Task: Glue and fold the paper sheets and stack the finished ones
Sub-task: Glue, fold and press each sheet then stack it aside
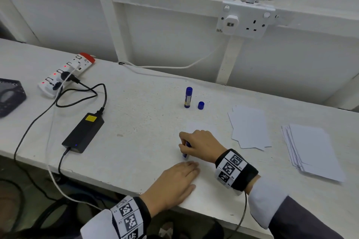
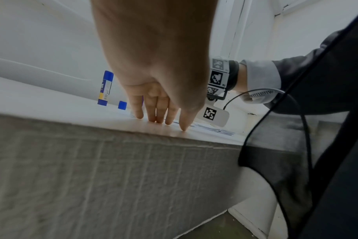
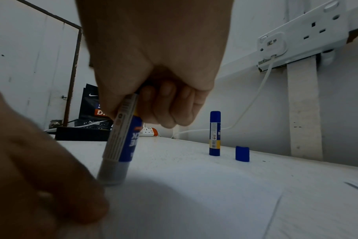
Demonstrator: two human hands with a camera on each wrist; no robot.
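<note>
At the near counter (image 1: 136, 122) edge, left hand (image 1: 172, 182) flat on the sheet (image 1: 204, 190), right hand (image 1: 202, 144) gripping a glue stick (image 3: 121, 145) tip-down on it, paper stacks (image 1: 250, 128) right, capped glue stick (image 1: 188, 97) beyond, power strip (image 1: 66, 73), white wall socket (image 1: 244, 19)

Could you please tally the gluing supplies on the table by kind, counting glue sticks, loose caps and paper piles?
Glue sticks: 2, one in the right hand, one standing
Loose caps: 1
Paper piles: 2
Sheet being glued: 1
Total: 6
</note>
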